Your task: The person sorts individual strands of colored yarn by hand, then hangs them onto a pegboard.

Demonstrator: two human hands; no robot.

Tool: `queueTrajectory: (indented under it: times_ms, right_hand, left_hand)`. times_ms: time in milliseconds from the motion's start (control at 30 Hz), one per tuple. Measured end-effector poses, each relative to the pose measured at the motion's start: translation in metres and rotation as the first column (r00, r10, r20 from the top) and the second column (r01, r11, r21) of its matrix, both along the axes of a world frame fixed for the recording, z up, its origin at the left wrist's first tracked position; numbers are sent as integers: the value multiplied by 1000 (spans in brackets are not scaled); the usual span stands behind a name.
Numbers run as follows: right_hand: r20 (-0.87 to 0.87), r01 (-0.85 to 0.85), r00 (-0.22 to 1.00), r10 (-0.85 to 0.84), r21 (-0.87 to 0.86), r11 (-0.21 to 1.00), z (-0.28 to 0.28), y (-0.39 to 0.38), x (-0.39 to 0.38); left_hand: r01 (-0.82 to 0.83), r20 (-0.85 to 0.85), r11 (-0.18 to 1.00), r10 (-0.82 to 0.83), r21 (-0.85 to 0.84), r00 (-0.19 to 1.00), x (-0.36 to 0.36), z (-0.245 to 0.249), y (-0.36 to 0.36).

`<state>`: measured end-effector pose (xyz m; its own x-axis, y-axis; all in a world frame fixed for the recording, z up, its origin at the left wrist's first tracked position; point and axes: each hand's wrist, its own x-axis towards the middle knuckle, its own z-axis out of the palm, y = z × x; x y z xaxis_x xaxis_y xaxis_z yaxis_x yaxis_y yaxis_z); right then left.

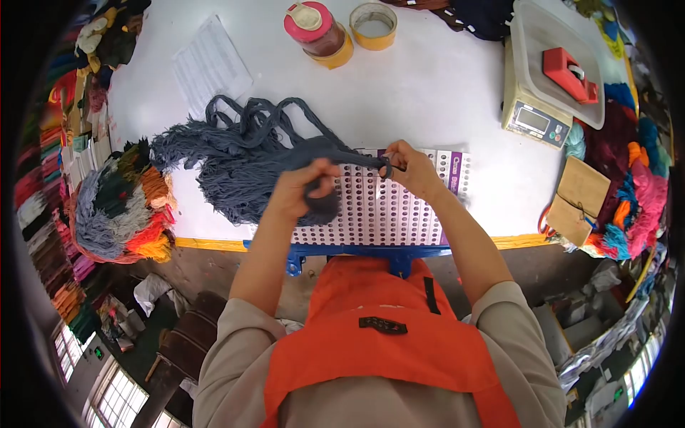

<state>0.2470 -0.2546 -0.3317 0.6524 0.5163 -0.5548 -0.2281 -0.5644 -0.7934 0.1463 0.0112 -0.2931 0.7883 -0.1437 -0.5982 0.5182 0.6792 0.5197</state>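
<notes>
A large bundle of dark grey-blue yarn (239, 167) lies on the white table, with long loops at its back. One strand group stretches from it to the right, over a white card with rows of holes (385, 214) and a purple printed edge. My left hand (307, 187) is closed around part of the yarn, slightly blurred, with a dark loop hanging below it. My right hand (412, 170) pinches the yarn's right end near the card's back edge, where a small dark loop shows between the fingers.
Behind the yarn lies a printed paper (212, 64). A pink-lidded jar (314, 30) and tape rolls (373, 27) stand at the back. At right are a scale (535, 118), a red tape dispenser (569, 75) and a brown notebook (579, 200). Coloured yarn (121, 207) is piled left.
</notes>
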Motion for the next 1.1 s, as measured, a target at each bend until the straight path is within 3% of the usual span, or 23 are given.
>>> queueTrajectory:
  times_ms: [100, 167, 200, 233, 267, 333, 367, 400, 433, 467, 500, 533, 600, 633, 667, 733, 767, 833, 867, 967, 1033, 1067, 1100]
  right_hand:
    - [-4, 13, 1000, -13, 0, 1000, -3, 0, -1]
    - [0, 19, 1000, -19, 3, 1000, -6, 0, -3]
    - [-2, 19, 1000, -19, 7, 1000, -6, 0, -4]
    - [6, 23, 1000, -23, 0, 1000, -7, 0, -4]
    - [15, 27, 1000, -26, -8, 1000, -8, 1, -5]
    - [14, 25, 1000, -25, -15, 1000, -6, 2, -5]
    - [13, 25, 1000, -24, -26, 999, -5, 2, -5]
    - [12, 22, 1000, -22, -28, 999, -6, 2, -5]
    - [13, 26, 1000, -26, -25, 999, -7, 2, -5]
    - [14, 29, 999, -29, -22, 999, -7, 3, -5]
    - [14, 23, 1000, -23, -26, 999, -7, 3, -4]
    - [18, 36, 999, -36, -22, 999, -5, 3, -5]
    - [24, 47, 999, -46, -23, 999, -6, 3, -5]
    - [5, 61, 998, -61, 14, 998, -8, 3, -5]
    - [-16, 79, 997, -78, 52, 996, -11, 2, -6]
    - [15, 79, 997, -80, 59, 995, -13, 1, -7]
    - [47, 79, 996, -82, 71, 994, -14, 1, -7]
    - [-27, 131, 991, -130, 70, 989, -9, 4, -5]
    - [-99, 181, 980, -174, 61, 982, -6, 6, -4]
    - [-104, 174, 980, -172, 9, 985, 2, 9, -1]
    - [-114, 180, 977, -179, 1, 984, 1, 11, -1]
    - [-118, 185, 976, -185, -9, 983, 0, 11, 0]
    - [-115, 189, 975, -188, -7, 982, 1, 10, 0]
  left_hand:
    - [-187, 302, 943, 269, -275, 915, -9, 16, 60]
    - [-594, -5, 688, 652, -417, 758, -5, 30, 96]
    - [-710, -15, 694, 714, -117, 700, 1, 39, 105]
    - [-756, 3, 625, 770, 194, 638, 6, 46, 112]
    - [-684, -1, 545, 782, 485, 623, 4, 36, 118]
    - [-580, 237, 285, 712, 763, 661, 12, 37, 72]
    - [-503, 290, 256, 573, 826, 767, 21, 43, 40]
    - [-411, 261, 349, 404, 842, 877, 26, 44, 15]
    - [-226, 92, 458, 295, 860, 951, 33, 44, -13]
    - [-143, 186, 294, -124, 945, 975, 22, -17, -9]
    - [10, -55, 647, 50, 763, 997, 33, 15, -49]
    - [30, 33, 618, -90, 786, 995, 36, 1, -66]
    - [227, -60, 565, -299, 794, 952, 46, -10, -79]
    - [99, 111, 455, -413, 885, 904, 44, -27, -76]
    - [100, 111, 457, -413, 884, 904, 40, -42, -73]
    - [271, -114, 243, -512, 932, 852, 37, -48, -66]
    - [273, -117, 239, -513, 932, 850, 35, -50, -63]
    - [57, 53, 195, -517, 979, 854, 36, -37, -58]
    - [59, 50, 190, -521, 980, 852, 34, -30, -53]
    - [251, -201, 42, -475, 967, 857, 17, -20, -24]
    - [170, -68, 199, -439, 965, 896, 12, -6, 3]
    - [12, 71, 205, -390, 979, 918, 11, 2, 16]
    - [134, -74, 315, -195, 939, 978, 17, 24, 29]
